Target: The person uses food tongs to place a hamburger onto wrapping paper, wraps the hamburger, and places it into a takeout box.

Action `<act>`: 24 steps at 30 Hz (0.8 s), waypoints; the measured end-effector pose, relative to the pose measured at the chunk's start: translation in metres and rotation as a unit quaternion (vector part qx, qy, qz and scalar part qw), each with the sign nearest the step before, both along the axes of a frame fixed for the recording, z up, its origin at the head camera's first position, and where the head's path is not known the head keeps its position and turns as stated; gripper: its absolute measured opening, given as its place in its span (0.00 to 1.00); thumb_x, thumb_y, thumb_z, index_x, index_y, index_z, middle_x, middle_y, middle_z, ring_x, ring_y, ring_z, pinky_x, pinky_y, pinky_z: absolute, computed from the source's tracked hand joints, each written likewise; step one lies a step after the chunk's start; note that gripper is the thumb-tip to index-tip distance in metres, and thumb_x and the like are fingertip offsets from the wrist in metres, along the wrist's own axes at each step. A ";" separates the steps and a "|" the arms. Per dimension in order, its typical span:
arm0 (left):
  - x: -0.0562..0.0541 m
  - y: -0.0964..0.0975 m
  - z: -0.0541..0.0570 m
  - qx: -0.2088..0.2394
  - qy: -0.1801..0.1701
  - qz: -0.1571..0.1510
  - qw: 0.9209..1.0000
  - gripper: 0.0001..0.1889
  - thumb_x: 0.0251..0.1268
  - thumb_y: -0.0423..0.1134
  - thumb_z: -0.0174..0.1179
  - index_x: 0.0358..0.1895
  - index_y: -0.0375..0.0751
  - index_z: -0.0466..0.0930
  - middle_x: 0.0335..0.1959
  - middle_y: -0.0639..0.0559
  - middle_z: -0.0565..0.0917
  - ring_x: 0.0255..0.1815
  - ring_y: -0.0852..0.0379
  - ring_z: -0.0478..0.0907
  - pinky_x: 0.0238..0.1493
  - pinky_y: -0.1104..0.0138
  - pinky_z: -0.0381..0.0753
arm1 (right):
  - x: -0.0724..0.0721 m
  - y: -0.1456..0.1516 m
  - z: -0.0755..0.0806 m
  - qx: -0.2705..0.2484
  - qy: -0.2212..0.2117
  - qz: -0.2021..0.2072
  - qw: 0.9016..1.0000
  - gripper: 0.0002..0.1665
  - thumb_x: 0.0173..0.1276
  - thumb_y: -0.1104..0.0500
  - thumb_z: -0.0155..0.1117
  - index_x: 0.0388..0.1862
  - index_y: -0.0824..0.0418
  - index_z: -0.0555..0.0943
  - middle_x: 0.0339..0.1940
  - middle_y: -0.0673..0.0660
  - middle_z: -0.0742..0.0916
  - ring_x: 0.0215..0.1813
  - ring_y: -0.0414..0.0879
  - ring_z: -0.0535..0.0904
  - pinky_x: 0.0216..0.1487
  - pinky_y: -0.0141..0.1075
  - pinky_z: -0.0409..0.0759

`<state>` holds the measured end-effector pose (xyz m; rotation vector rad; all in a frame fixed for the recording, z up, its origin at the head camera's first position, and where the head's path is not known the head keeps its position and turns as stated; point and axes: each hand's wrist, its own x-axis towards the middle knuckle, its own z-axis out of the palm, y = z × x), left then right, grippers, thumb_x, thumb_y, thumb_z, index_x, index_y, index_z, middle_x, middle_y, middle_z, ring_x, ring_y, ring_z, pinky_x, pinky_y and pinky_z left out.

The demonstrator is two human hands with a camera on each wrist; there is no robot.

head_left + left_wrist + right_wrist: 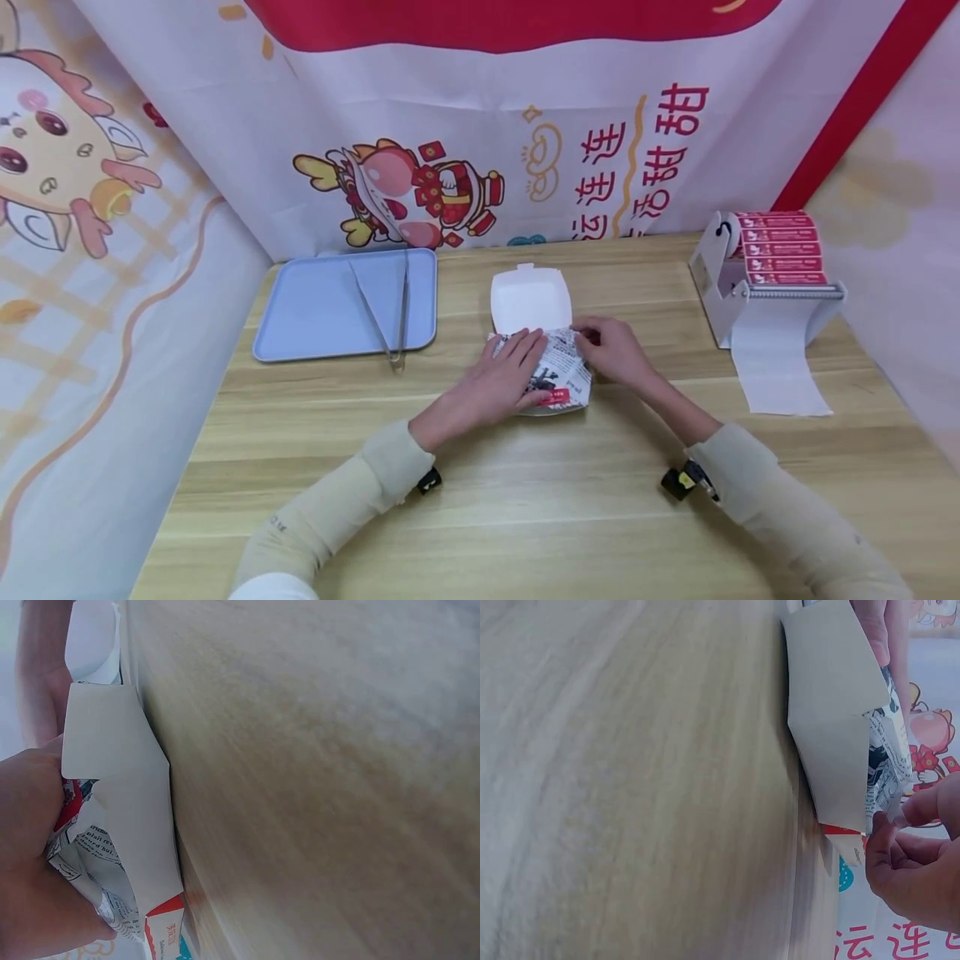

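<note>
A white paper takeout box (pixel 531 300) stands on the table with its lid folded back, away from the person. Newsprint-patterned wrapping paper (pixel 558 358) fills the base and rises above its rim; whatever lies inside is hidden. Across the left part of the paper lies the left hand (pixel 504 379), its fingers stretched out and pressing on it. At the far right corner the right hand (pixel 613 348) pinches the paper's edge between thumb and forefinger. The right wrist view shows this pinch on the paper (pixel 885 769) just above the box wall (pixel 829 727).
To the left lies a blue tray (pixel 315 312), with metal tongs (pixel 403 308) across it and over its front edge. A label dispenser (pixel 712 279) with a red-printed roll (pixel 783 250) stands at the back right, a blank strip (pixel 776 362) hanging onto the table. Printed cloth hangs behind.
</note>
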<state>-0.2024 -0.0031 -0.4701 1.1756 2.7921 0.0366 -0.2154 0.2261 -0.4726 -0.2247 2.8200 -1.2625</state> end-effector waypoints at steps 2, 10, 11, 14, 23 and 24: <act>0.000 0.000 0.000 0.000 0.001 0.000 1.000 0.44 0.75 0.67 0.38 0.82 0.43 0.40 0.83 0.47 0.46 0.84 0.47 0.44 0.81 0.45 0.48 | 0.000 -0.001 -0.001 0.006 -0.001 -0.001 1.000 0.19 0.70 0.64 0.59 0.58 0.69 0.81 0.47 0.66 0.88 0.45 0.54 0.83 0.47 0.42 0.82; -0.002 0.001 0.003 -0.007 0.003 0.003 1.000 0.44 0.74 0.68 0.38 0.82 0.43 0.40 0.84 0.47 0.46 0.84 0.47 0.43 0.81 0.44 0.49 | 0.007 -0.005 0.001 0.031 0.014 0.012 0.999 0.19 0.69 0.66 0.60 0.57 0.71 0.81 0.43 0.65 0.88 0.39 0.51 0.81 0.39 0.36 0.79; -0.002 0.001 0.003 -0.007 0.003 0.003 1.000 0.44 0.74 0.68 0.38 0.82 0.43 0.40 0.84 0.47 0.46 0.84 0.47 0.43 0.81 0.44 0.49 | 0.008 -0.005 0.001 0.031 0.021 0.015 0.999 0.19 0.69 0.67 0.60 0.57 0.72 0.81 0.42 0.66 0.88 0.38 0.51 0.81 0.38 0.35 0.79; -0.001 0.000 0.004 -0.004 0.002 0.003 1.000 0.44 0.75 0.67 0.38 0.82 0.42 0.40 0.83 0.47 0.46 0.84 0.47 0.44 0.81 0.44 0.48 | 0.011 -0.005 -0.003 0.028 0.034 0.019 0.999 0.19 0.68 0.67 0.61 0.57 0.73 0.80 0.38 0.65 0.88 0.35 0.49 0.80 0.34 0.32 0.77; -0.003 -0.002 -0.003 0.004 -0.008 -0.001 1.000 0.44 0.75 0.67 0.38 0.82 0.44 0.39 0.84 0.48 0.45 0.84 0.47 0.43 0.81 0.45 0.46 | 0.015 0.003 -0.012 0.069 0.068 0.050 0.994 0.23 0.68 0.66 0.62 0.62 0.67 0.79 0.26 0.58 0.80 0.26 0.43 0.69 0.25 0.29 0.67; -0.003 -0.002 -0.003 0.006 -0.010 -0.002 1.000 0.44 0.75 0.67 0.38 0.82 0.44 0.39 0.84 0.48 0.45 0.84 0.47 0.43 0.81 0.45 0.46 | 0.013 0.005 -0.011 0.075 0.064 0.057 0.993 0.22 0.68 0.66 0.62 0.62 0.66 0.79 0.24 0.57 0.78 0.25 0.43 0.68 0.24 0.30 0.67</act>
